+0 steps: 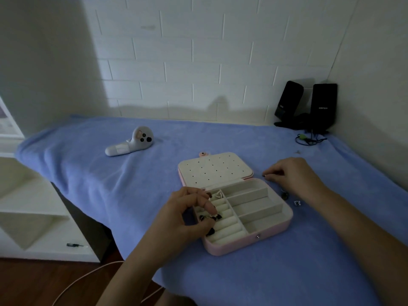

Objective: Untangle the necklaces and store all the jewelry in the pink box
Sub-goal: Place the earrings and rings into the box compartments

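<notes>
Mid-surface (110, 184), on blue cloth: pink box (249, 242) open, long axis running 8 to 2 o'clock, lid (215, 170) folded flat back toward 11. Over the rolls (229, 228) at its 9 o'clock end: left hand (187, 215), palm down, fingers curled, pinching a small silvery piece (207, 217). At 2 o'clock off the box: right hand (291, 173), knuckles up, fingertips bunched on the cloth; hold impossible to tell. At 3 o'clock just beside the box: two loose rings (284, 194).

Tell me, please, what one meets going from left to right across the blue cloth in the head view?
White controller → left hand → right hand.
</notes>
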